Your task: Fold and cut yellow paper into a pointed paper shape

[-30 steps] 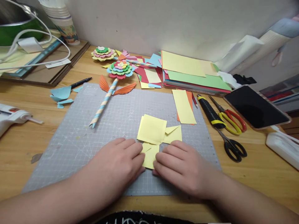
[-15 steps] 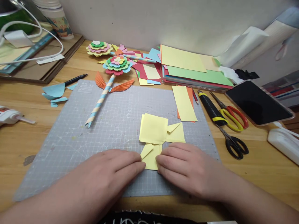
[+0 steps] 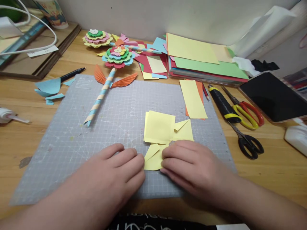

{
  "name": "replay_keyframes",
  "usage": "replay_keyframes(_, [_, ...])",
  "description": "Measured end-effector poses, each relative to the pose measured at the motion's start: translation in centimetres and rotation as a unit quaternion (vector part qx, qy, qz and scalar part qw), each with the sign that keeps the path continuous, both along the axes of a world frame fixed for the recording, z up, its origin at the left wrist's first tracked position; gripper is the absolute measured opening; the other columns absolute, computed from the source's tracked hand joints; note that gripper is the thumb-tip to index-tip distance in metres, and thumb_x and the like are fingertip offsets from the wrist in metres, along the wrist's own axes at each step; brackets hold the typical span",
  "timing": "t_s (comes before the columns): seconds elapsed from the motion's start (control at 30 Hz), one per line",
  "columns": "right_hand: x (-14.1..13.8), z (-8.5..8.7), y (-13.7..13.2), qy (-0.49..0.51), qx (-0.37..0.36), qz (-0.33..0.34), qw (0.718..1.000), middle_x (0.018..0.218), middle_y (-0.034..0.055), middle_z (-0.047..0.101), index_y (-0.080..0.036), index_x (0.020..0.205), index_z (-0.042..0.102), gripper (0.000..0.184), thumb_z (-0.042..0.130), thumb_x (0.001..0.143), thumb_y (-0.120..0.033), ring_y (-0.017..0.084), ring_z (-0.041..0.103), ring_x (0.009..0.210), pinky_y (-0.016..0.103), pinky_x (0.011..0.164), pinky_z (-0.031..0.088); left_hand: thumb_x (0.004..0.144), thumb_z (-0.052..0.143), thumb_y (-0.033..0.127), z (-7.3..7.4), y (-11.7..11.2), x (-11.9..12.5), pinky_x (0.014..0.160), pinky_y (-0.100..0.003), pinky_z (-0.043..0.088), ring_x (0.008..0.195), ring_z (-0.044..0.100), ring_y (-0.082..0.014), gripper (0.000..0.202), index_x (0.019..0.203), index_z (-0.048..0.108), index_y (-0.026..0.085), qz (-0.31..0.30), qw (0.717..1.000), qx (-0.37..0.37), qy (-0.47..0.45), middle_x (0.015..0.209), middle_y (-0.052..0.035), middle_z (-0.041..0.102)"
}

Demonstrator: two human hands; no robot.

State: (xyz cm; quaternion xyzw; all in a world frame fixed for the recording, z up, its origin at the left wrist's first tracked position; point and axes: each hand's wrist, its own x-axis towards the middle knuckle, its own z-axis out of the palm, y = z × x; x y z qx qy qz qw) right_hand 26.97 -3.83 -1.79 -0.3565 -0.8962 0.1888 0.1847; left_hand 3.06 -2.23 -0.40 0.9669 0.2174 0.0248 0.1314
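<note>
Between my hands lies a small yellow paper square [image 3: 154, 161] with a folded flap slanting across its upper left. My left hand [image 3: 120, 172] has its fingers curled and closed at the paper's left edge, the thumb hidden beneath. On the opposite edge, my right hand [image 3: 187, 163] grips with fingers pressed together. The paper's near edge bows slightly. Just beyond it sits a stack of yellow squares [image 3: 159, 127], and another folded yellow piece [image 3: 184, 131] rests to the stack's right. All lie on a grey cutting mat [image 3: 124, 118].
A striped paper flower [image 3: 100, 95] lies on the mat's left. Yellow and orange strips [image 3: 193, 99] are at right, beside a black-handled cutter [image 3: 223, 103], scissors [image 3: 250, 145] and a phone [image 3: 274, 95]. Colored paper [image 3: 203, 65] is stacked behind. A glue gun [image 3: 6, 115] sits at far left.
My left hand's fingers have curled more at the paper's left edge, and the paper's near edge has bowed. The camera view has shifted slightly.
</note>
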Motion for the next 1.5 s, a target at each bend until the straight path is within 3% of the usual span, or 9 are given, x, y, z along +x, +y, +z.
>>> replay_keyframes(0.1, [-0.3,0.0,0.2,0.049,-0.094,-0.051,0.993,0.083,0.0048,0.067,-0.016,0.081,0.068,0.017,0.056,0.094,-0.016,0.016,0.06,0.078,0.03,0.072,0.049,0.076,0.055,0.006,-0.2,-0.3,0.2,0.073,-0.043,0.045,0.079,0.058,-0.0249,0.02,0.086,0.065,0.02,0.015,1.0,-0.001,-0.01,0.09,-0.0028,0.068])
replay_keyframes(0.2, [-0.5,0.0,0.4,0.083,-0.154,-0.101,0.979,0.086,0.0034,0.065,-0.017,0.081,0.067,0.013,0.059,0.091,-0.014,0.015,0.061,0.08,0.027,0.072,0.049,0.086,0.054,0.011,-0.8,-0.4,0.5,0.07,-0.04,0.043,0.077,0.054,-0.0225,0.014,0.08,0.063,0.02,0.081,0.994,-0.048,-0.057,0.082,-0.0022,0.063])
replay_keyframes(0.27, [-0.7,-0.1,0.5,0.089,-0.161,-0.122,0.975,0.087,0.0034,0.064,-0.017,0.08,0.065,0.012,0.06,0.089,-0.014,0.015,0.06,0.08,0.028,0.071,0.048,0.092,0.053,0.018,-1.3,-0.3,0.7,0.068,-0.038,0.041,0.075,0.052,-0.0211,0.02,0.074,0.06,0.02,0.14,0.981,-0.097,-0.097,0.077,-0.0016,0.059])
replay_keyframes(0.37, [-0.8,-0.3,0.6,0.083,-0.154,-0.137,0.975,0.085,0.0028,0.062,-0.017,0.077,0.061,0.011,0.062,0.087,-0.014,0.015,0.058,0.078,0.029,0.069,0.046,0.09,0.059,0.018,-1.8,-0.3,1.1,0.072,-0.037,0.04,0.08,0.053,-0.0199,0.014,0.076,0.06,0.02,0.193,0.955,-0.178,-0.138,0.082,-0.0004,0.059])
replay_keyframes(0.5, [-0.9,-0.5,0.6,0.078,-0.153,-0.139,0.975,0.083,0.0019,0.06,-0.018,0.075,0.056,0.014,0.062,0.087,-0.015,0.015,0.055,0.076,0.029,0.066,0.044,0.084,0.067,0.02,-1.8,-0.2,1.4,0.075,-0.039,0.038,0.084,0.053,-0.0218,0.008,0.077,0.063,0.022,0.229,0.944,-0.191,-0.138,0.085,-0.0002,0.06])
replay_keyframes(1.0, [-1.6,-0.7,0.6,0.023,-0.145,-0.163,0.976,0.081,0.0028,0.057,-0.018,0.073,0.053,0.018,0.056,0.091,-0.016,0.017,0.053,0.075,0.03,0.066,0.041,0.091,0.055,0.023,-1.5,-0.5,1.8,0.074,-0.04,0.034,0.084,0.048,-0.0236,0.014,0.077,0.059,0.02,0.25,0.954,-0.142,-0.085,0.083,-0.0021,0.054])
replay_keyframes(1.23, [-1.6,-0.8,0.8,0.023,-0.141,-0.161,0.977,0.081,0.003,0.056,-0.017,0.073,0.052,0.018,0.055,0.091,-0.015,0.017,0.052,0.075,0.03,0.065,0.041,0.091,0.05,0.015,-1.5,-0.5,1.9,0.073,-0.039,0.031,0.082,0.045,-0.0223,0.009,0.084,0.054,0.021,0.233,0.956,-0.16,-0.075,0.088,-0.0007,0.055])
replay_keyframes(1.5, [-0.3,0.1,1.0,0.067,-0.224,-0.099,0.967,0.092,0.0025,0.058,-0.017,0.076,0.059,0.012,0.062,0.086,-0.011,0.014,0.055,0.081,0.027,0.071,0.043,0.088,0.054,0.01,-1.3,0.3,0.7,0.078,-0.039,0.032,0.086,0.05,-0.0198,0.016,0.081,0.059,0.024,0.202,0.95,-0.216,-0.096,0.088,0.0029,0.058])
